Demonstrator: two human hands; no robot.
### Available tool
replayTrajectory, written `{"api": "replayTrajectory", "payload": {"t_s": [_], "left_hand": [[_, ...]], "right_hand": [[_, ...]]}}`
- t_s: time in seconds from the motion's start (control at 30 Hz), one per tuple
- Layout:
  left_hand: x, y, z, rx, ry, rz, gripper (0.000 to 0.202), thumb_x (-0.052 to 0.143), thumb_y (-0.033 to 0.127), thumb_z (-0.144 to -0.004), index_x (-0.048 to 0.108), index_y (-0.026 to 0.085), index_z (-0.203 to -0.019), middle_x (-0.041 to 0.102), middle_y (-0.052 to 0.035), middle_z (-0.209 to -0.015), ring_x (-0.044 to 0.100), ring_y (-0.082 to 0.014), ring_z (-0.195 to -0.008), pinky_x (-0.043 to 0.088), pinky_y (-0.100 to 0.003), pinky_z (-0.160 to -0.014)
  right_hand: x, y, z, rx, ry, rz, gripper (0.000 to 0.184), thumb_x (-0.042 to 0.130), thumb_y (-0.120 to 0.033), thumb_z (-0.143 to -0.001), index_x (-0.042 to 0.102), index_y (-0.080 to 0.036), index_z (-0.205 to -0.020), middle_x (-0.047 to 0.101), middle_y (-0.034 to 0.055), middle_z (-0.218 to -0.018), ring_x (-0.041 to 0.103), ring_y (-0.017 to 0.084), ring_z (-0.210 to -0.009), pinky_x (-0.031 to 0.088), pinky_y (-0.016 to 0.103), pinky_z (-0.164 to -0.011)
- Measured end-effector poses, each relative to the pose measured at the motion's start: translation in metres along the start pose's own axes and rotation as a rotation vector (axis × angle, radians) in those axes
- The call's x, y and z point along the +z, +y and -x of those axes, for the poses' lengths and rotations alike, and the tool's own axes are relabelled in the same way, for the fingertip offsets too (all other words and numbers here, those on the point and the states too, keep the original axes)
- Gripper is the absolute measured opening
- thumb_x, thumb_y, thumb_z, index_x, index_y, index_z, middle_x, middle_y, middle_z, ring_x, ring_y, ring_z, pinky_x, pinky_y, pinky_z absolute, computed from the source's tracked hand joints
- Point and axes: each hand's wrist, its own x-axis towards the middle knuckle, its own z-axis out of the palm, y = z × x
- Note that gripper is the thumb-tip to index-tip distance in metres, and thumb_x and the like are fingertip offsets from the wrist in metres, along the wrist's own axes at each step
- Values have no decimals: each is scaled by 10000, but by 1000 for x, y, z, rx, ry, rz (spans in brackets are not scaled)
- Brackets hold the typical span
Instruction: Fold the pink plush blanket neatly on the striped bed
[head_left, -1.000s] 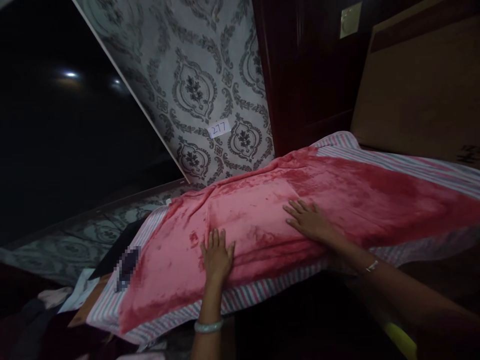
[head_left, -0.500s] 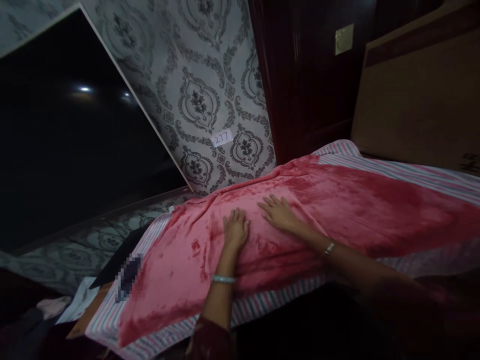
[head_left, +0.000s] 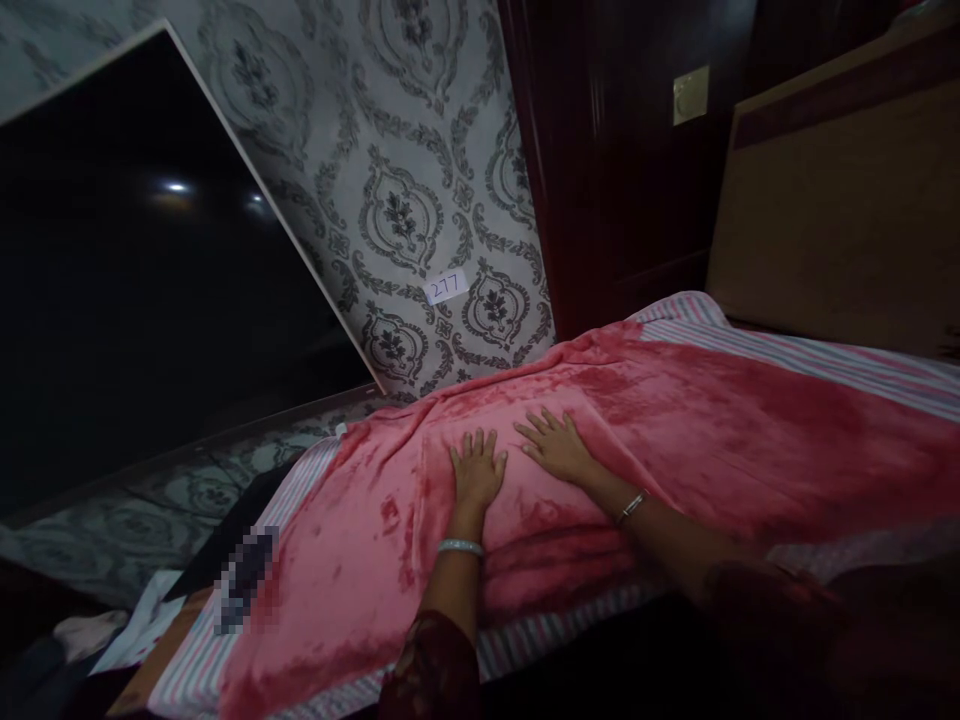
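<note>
A plush pink-red blanket (head_left: 337,570) is spread over a striped cloth (head_left: 795,355). Near its middle lies a folded pink piece of the same plush look (head_left: 517,455), its edges showing as a raised outline. My left hand (head_left: 478,470) rests flat on this folded piece with the fingers spread. To the right of it, my right hand (head_left: 556,447) also lies palm down on the piece, fingers apart. Neither hand grips any fabric. Each wrist wears a bracelet.
A large dark screen (head_left: 165,280) leans at the left before patterned wallpaper (head_left: 401,215), which bears a paper label (head_left: 446,287). A big cardboard box (head_left: 840,210) stands at the right rear. A blurred-out dark object (head_left: 247,580) lies on the blanket's left edge, with papers (head_left: 139,625) beyond.
My left hand has shifted slightly right and its fingers have spread wider. My right hand stays flat in nearly the same place on the fabric. The view has tilted a little.
</note>
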Motion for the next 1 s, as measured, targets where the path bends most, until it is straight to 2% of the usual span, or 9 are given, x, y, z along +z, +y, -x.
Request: {"api": "replayTrajectory", "payload": {"t_s": [0.13, 0.27, 0.43, 0.6, 0.7, 0.73, 0.8, 0.9, 1.0], "left_hand": [[-11, -11, 0, -30, -64, -39, 616, 264, 519, -1017, 335, 279, -1580, 281, -65, -1664, 213, -325, -1543, 138, -654, -1222], [-19, -46, 14, -163, -81, -108, 631, 254, 511, -1015, 343, 236, -1576, 263, -99, -1668, 189, -319, -1551, 163, -653, -1213], [-22, -86, 42, -278, -156, -17, 630, 220, 476, -1016, 256, 255, -1605, 158, -50, -1696, 229, -309, -1539, 261, -613, -1200], [-31, -102, 57, -315, -177, -15, 607, 271, 472, -1005, 329, 285, -1579, 271, -50, -1667, 243, -329, -1532, 277, -648, -1181], [-41, -86, 64, -335, -49, -54, 604, 310, 467, -1000, 414, 219, -1541, 247, -96, -1672, 185, -366, -1543, 237, -677, -1183], [-43, -74, 68, -310, 10, -63, 602, 318, 456, -1001, 427, 195, -1532, 239, -114, -1673, 176, -369, -1545, 228, -674, -1188], [-42, -42, 77, -166, 97, -55, 589, 322, 428, -1010, 418, 184, -1537, 260, -129, -1665, 196, -351, -1544, 223, -652, -1200], [-26, 8, 97, 171, 81, -12, 558, 336, 424, -1022, 392, 256, -1552, 309, -79, -1654, 248, -301, -1535, 229, -613, -1218], [-4, 34, 115, 247, 81, -9, 569, 360, 442, -1021, 385, 247, -1554, 351, -84, -1635, 301, -295, -1515, 251, -603, -1216]], "right_hand": [[-10, 5, -2, 25, -68, 11, 552, 338, -496, -1031, 397, -338, -1557, 306, 53, -1642, 206, 320, -1530, 103, 653, -1203], [-21, 31, 4, 155, -114, 67, 578, 317, -487, -1031, 387, -285, -1568, 249, 76, -1662, 187, 318, -1535, 121, 627, -1209], [-33, 68, 25, 338, -172, 44, 606, 261, -536, -1027, 317, -323, -1592, 168, 67, -1685, 225, 352, -1519, 218, 683, -1153], [-52, 83, 48, 398, -228, 26, 603, 266, -516, -1023, 316, -321, -1592, 249, 80, -1663, 252, 365, -1508, 236, 713, -1133], [-61, 67, 60, 341, -113, 68, 586, 288, -496, -1021, 419, -275, -1548, 257, 106, -1657, 233, 384, -1510, 245, 721, -1124], [-61, 56, 65, 275, -51, 82, 579, 293, -489, -1023, 446, -262, -1533, 267, 113, -1653, 230, 382, -1511, 240, 709, -1133], [-56, 27, 76, 96, 59, 90, 561, 302, -473, -1028, 467, -263, -1522, 303, 112, -1639, 236, 367, -1512, 226, 676, -1158], [-37, -14, 97, -107, 94, 72, 527, 328, -455, -1032, 479, -301, -1513, 352, 75, -1621, 274, 343, -1501, 249, 639, -1164], [-18, -29, 117, -149, 72, 77, 510, 367, -452, -1027, 492, -313, -1501, 387, 56, -1604, 306, 324, -1489, 272, 609, -1163]]}}
